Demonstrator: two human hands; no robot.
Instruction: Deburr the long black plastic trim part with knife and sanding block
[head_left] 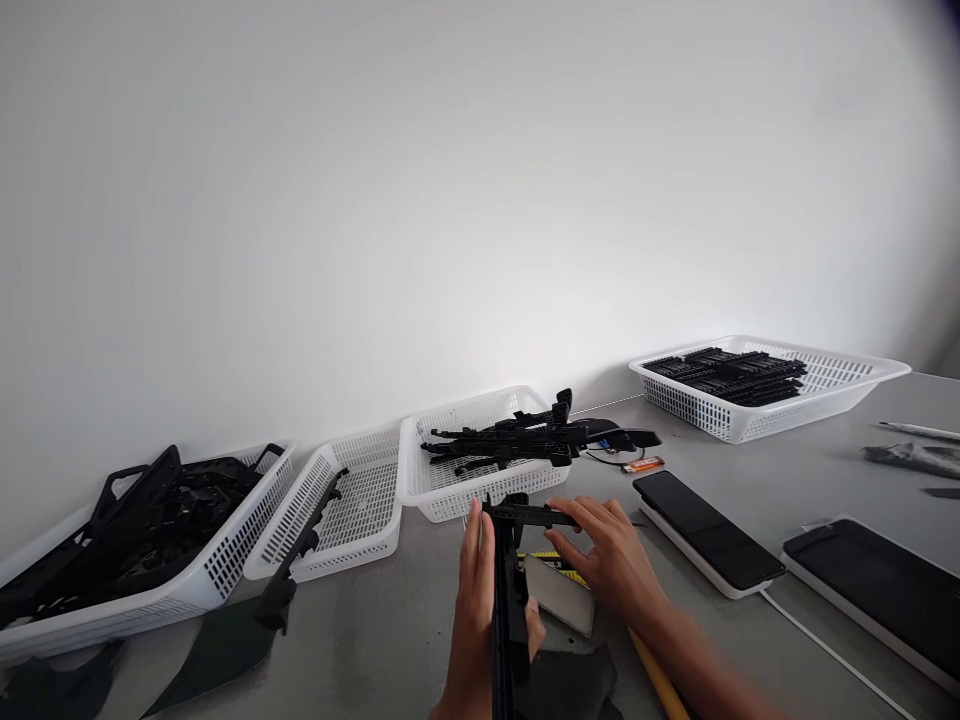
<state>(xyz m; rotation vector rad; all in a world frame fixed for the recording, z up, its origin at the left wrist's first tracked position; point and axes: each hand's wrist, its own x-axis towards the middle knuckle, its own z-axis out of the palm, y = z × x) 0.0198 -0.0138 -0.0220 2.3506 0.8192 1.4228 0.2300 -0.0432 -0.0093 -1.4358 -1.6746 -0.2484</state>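
Observation:
My left hand (474, 590) is wrapped round a long black plastic part (511, 610), which stands upright in front of me. Across the top of that part lies a shorter black piece (529, 514). My right hand (606, 552) pinches the right end of this piece between thumb and fingers. The two black pieces touch near my left fingertips. Below them on the grey table rest a flat grey block (561, 596) and a yellow-marked strip (551, 562), partly hidden by my hands.
White baskets of black parts stand at the left (225, 560), centre (442, 500) and back right (739, 425). Another basket (352, 555) holds one long part. Two dark-screened devices (705, 530) (877, 590) lie right. An orange lighter (643, 465) and yellow handle (656, 680) are nearby.

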